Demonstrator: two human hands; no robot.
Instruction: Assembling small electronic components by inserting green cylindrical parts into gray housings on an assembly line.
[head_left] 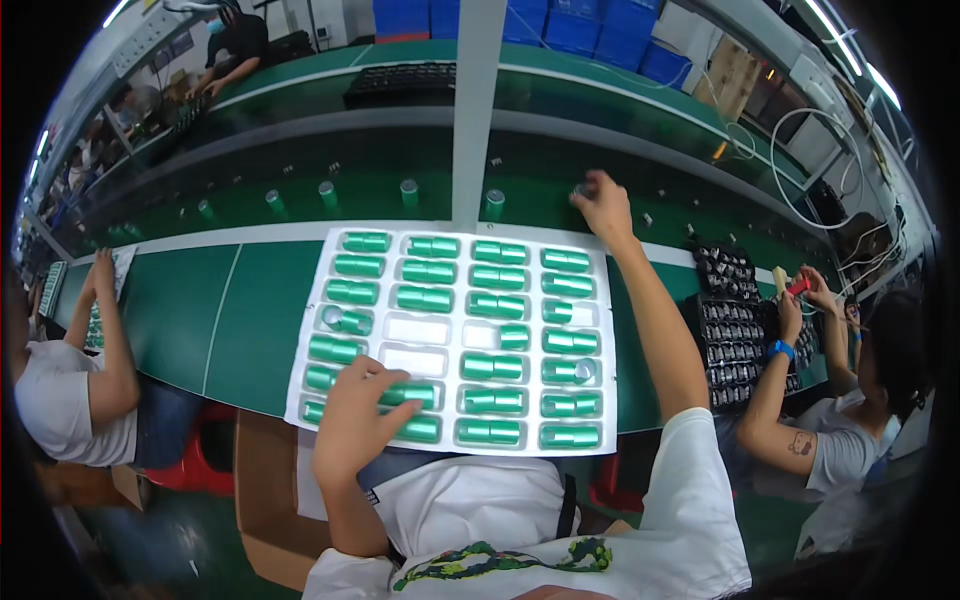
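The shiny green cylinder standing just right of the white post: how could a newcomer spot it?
Find the tall white post behind the white moulded tray. Just right of it, on the dark green strip, stands the shiny green cylinder with a greyish top. Similar upright cylinders stand left of the post; this is the only one between the post and the person's right hand.

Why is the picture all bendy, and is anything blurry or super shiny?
In the head view, the fisheye lens curves the far green bench and leaves black corners; in that same view, the right hand looks smeared, the green cylinders have pale glare streaks, and the ceiling tube light glows white.
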